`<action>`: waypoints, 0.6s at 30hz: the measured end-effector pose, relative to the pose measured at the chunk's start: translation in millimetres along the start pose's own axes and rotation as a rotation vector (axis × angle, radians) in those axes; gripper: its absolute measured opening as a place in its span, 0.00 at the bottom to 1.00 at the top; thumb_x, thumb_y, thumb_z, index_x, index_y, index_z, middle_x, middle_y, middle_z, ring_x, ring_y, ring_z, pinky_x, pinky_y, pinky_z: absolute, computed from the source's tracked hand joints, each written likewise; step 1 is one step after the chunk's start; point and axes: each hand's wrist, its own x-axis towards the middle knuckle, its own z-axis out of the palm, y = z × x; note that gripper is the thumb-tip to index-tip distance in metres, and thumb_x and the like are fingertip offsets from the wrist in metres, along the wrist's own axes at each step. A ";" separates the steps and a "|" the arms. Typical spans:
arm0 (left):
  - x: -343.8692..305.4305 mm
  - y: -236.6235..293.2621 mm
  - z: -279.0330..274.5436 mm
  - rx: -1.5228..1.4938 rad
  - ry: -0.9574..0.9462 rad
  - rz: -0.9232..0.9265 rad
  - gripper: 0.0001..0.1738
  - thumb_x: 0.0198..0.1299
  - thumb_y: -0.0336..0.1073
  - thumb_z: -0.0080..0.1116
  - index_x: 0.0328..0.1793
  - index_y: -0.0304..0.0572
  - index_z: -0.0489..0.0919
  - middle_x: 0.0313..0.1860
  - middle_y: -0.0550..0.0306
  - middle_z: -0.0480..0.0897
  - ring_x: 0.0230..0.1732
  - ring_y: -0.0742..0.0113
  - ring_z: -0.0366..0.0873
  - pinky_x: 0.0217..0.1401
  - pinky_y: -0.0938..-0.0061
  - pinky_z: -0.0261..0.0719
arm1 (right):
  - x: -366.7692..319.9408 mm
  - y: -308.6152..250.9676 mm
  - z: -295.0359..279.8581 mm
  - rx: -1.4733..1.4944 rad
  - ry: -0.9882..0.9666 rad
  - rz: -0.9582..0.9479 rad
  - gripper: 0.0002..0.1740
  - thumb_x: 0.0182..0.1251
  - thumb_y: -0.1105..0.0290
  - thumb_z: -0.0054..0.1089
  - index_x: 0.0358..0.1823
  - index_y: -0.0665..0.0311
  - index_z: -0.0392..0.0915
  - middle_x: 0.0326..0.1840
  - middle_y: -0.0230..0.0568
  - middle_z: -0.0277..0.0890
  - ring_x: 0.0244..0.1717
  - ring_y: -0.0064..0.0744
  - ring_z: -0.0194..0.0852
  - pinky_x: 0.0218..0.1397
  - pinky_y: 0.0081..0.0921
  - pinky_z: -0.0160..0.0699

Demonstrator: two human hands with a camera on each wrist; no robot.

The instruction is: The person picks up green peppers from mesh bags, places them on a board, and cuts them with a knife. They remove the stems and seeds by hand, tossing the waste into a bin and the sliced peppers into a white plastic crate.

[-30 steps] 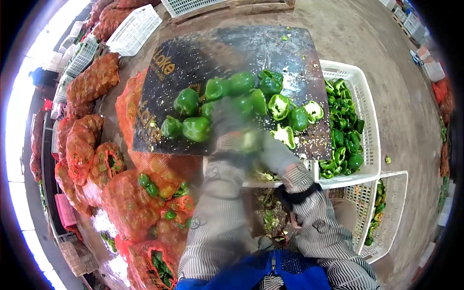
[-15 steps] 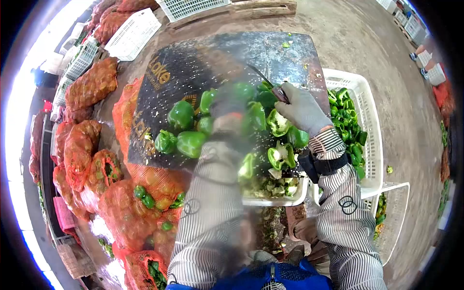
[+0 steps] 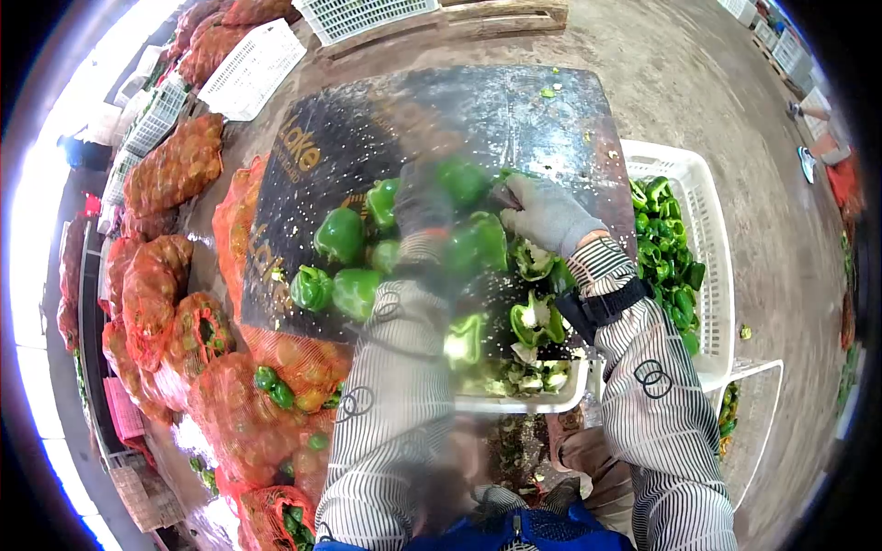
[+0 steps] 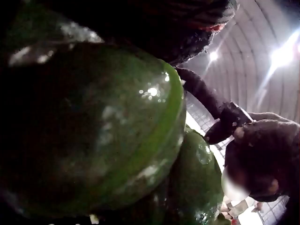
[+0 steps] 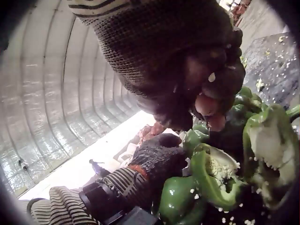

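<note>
My left hand point(image 3: 423, 197), in a dark glove, is at the far row of whole green bell peppers on the dark board point(image 3: 349, 119). It grips a bell pepper point(image 3: 462, 182), blurred in the head view. My right hand point(image 3: 549, 213), in a grey glove, is curled round a knife beside that pepper; the knife is mostly hidden now. The right wrist view shows bare fingertips point(image 5: 206, 104) through the glove. Cut pepper halves point(image 3: 536, 320) with pale seed cores lie below the right hand. Another whole pepper point(image 3: 340, 236) sits left of the left hand.
A white crate point(image 3: 717, 248) of cut green peppers stands right of the board. Below the front edge is a white tray point(image 3: 570, 395) with pale cores. Red mesh sacks point(image 3: 230, 404) fill the left side. Seeds are scattered over the board.
My right hand rose from the board's front edge to the far row, the knife showing midway. It then shifted left, closer to the left hand. The left hand stays among the peppers.
</note>
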 end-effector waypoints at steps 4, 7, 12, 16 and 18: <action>0.4 14.7 -12.3 0.017 -0.145 -0.064 0.17 0.63 0.42 0.50 0.54 0.44 0.80 0.53 0.41 0.79 0.57 0.43 0.76 0.61 0.54 0.74 | 4.9 0.8 6.4 -0.025 -0.031 0.026 0.23 0.63 0.59 0.57 0.53 0.67 0.69 0.46 0.60 0.78 0.49 0.57 0.78 0.53 0.45 0.73; -3.4 17.4 -14.8 0.024 -0.198 -0.064 0.21 0.65 0.47 0.50 0.54 0.43 0.80 0.55 0.41 0.79 0.57 0.43 0.76 0.62 0.53 0.73 | 9.8 -5.3 10.0 -0.015 -0.101 0.081 0.23 0.64 0.62 0.58 0.54 0.70 0.68 0.48 0.58 0.78 0.47 0.55 0.79 0.52 0.44 0.76; 5.2 8.6 2.1 -0.012 -0.180 -0.124 0.20 0.65 0.47 0.52 0.58 0.47 0.80 0.54 0.40 0.80 0.56 0.44 0.78 0.60 0.56 0.76 | 28.4 -2.7 23.7 -0.156 -0.132 0.091 0.22 0.65 0.64 0.58 0.55 0.72 0.70 0.50 0.60 0.78 0.46 0.50 0.82 0.51 0.41 0.79; 10.4 -20.3 34.0 -0.148 -0.113 -0.149 0.19 0.64 0.42 0.56 0.60 0.51 0.80 0.53 0.43 0.83 0.51 0.45 0.82 0.55 0.60 0.80 | 24.1 -7.2 27.0 -0.152 -0.181 0.128 0.21 0.64 0.66 0.60 0.54 0.70 0.72 0.51 0.60 0.77 0.56 0.53 0.77 0.58 0.41 0.75; 10.7 -17.8 32.4 -0.066 -0.123 -0.181 0.20 0.64 0.42 0.57 0.62 0.57 0.80 0.54 0.46 0.83 0.52 0.48 0.82 0.57 0.62 0.80 | 26.5 0.5 37.0 -0.149 -0.119 0.075 0.22 0.62 0.67 0.61 0.57 0.67 0.73 0.53 0.60 0.77 0.57 0.54 0.75 0.60 0.41 0.74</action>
